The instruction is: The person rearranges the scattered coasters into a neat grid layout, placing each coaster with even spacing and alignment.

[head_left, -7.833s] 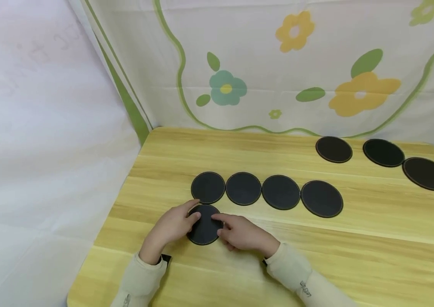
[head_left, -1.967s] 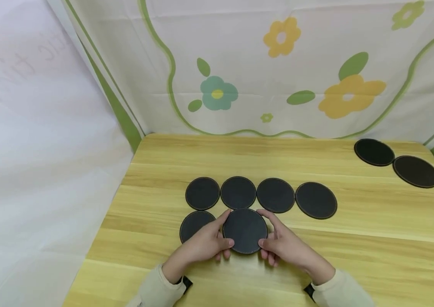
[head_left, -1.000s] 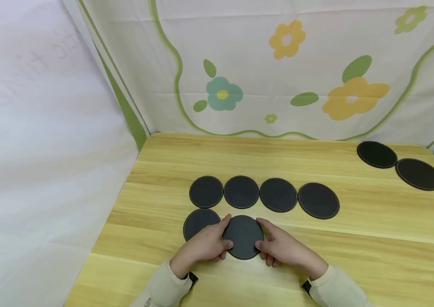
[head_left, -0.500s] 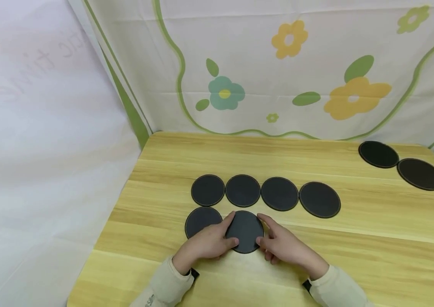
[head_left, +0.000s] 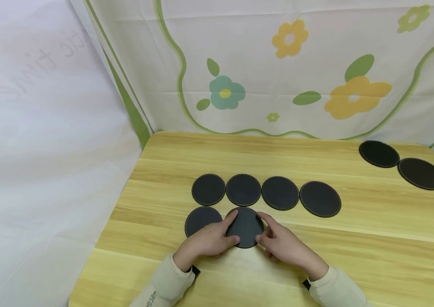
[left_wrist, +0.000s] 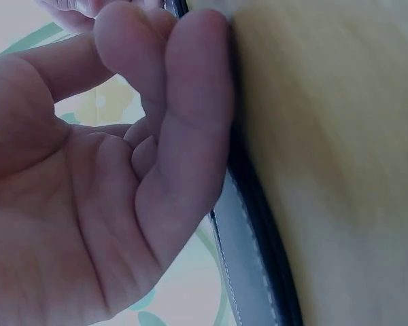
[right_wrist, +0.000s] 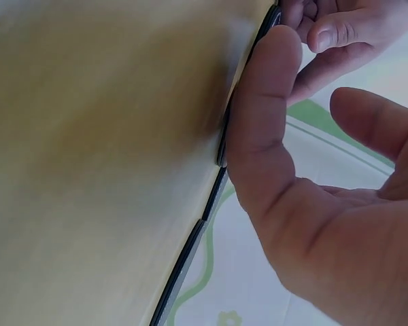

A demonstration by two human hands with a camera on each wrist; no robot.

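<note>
A black round coaster (head_left: 245, 228) lies flat on the wooden table between my two hands. My left hand (head_left: 210, 239) rests its straight index fingertip and thumb on the coaster's left side, the other fingers bent beneath the palm. On the coaster's right rim, my right hand (head_left: 287, 244) touches with index fingertip and thumb tip. Another coaster (head_left: 201, 219) sits just left of it, partly hidden under my left hand. Behind runs a row of coasters edge to edge: the leftmost (head_left: 208, 189), two in the middle (head_left: 243, 190) and the rightmost (head_left: 320, 199).
Two more black coasters (head_left: 379, 154) touch each other at the table's back right corner. The wooden table (head_left: 155, 170) meets a white cloth (head_left: 259, 51) with printed flowers at its back edge. Plain white fabric (head_left: 40, 170) hangs along the left side.
One coaster has left the back right group; the front left one was let go. Both hands lowered a coaster to its right, then slid it away from me, up against the back row.
</note>
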